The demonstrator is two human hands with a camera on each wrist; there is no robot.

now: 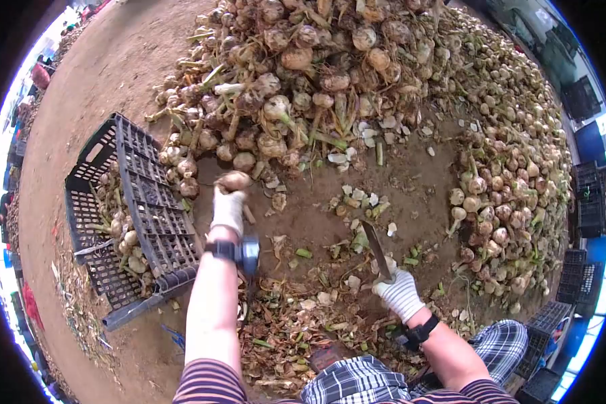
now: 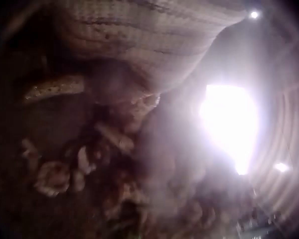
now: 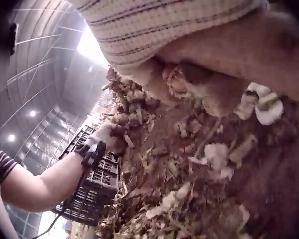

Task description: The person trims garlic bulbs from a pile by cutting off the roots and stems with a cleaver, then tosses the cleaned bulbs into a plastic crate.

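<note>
The left hand (image 1: 227, 210), in a white glove, grips a brownish bulb (image 1: 233, 180) near the foot of a large heap of bulbs (image 1: 296, 60). In the left wrist view the glove (image 2: 144, 40) fills the top and the bulb is dark and blurred. A striped white glove covers the right hand (image 1: 398, 295), which holds a long knife (image 1: 376, 250) by its handle, the blade pointing up and left over the littered ground. The right wrist view shows that glove (image 3: 159, 30) from close by, with the fingers mostly hidden.
A black plastic crate (image 1: 156, 195) with bulbs inside stands tilted at the left. More bulbs (image 1: 512, 202) lie heaped at the right. Cut stems, roots and peelings (image 1: 296, 330) cover the ground before the person's checked-cloth lap (image 1: 357, 380). Further crates (image 1: 576, 276) stand at the far right.
</note>
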